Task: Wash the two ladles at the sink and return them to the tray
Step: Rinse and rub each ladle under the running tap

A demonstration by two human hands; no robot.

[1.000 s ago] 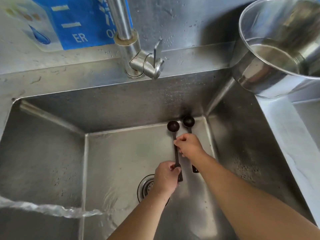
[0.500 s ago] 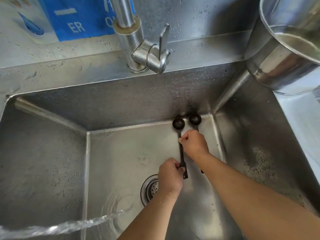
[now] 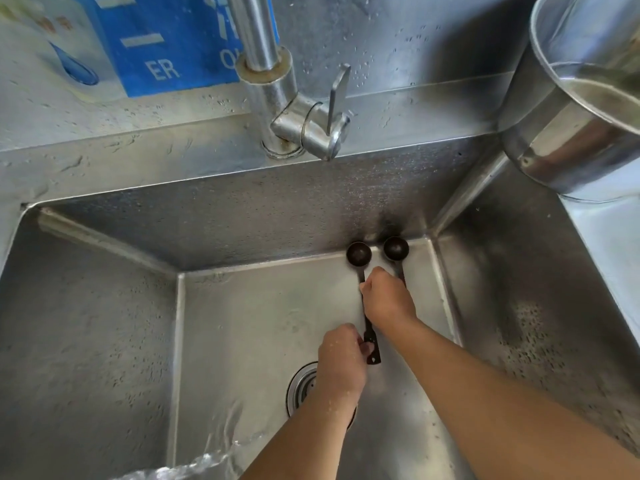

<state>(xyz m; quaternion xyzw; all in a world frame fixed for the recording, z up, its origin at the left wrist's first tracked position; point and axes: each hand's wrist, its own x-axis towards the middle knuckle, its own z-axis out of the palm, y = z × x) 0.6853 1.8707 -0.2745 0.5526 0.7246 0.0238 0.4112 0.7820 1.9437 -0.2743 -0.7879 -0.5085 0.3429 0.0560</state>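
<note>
Two small dark ladles lie side by side on the floor of the steel sink (image 3: 104,323), bowls toward the back wall. My left hand (image 3: 341,358) grips the handle end of the left ladle (image 3: 359,253). My right hand (image 3: 388,299) is closed over the middle of the handles; it touches the left ladle's shaft and covers most of the right ladle (image 3: 396,248), whose handle is hidden under the hand and forearm. Which of the two handles the right hand actually holds I cannot tell.
The tap (image 3: 304,126) stands at the back rim, lever up. Water streams across the sink's lower left (image 3: 194,465). A drain (image 3: 303,389) lies under my left wrist. A large steel pot (image 3: 571,133) holding water sits on the right counter. A blue sign (image 3: 166,43) hangs behind.
Both hands stay on the ladles in nearly the same place. The view has shifted closer and slightly left. The water stream has dropped lower in the frame.
</note>
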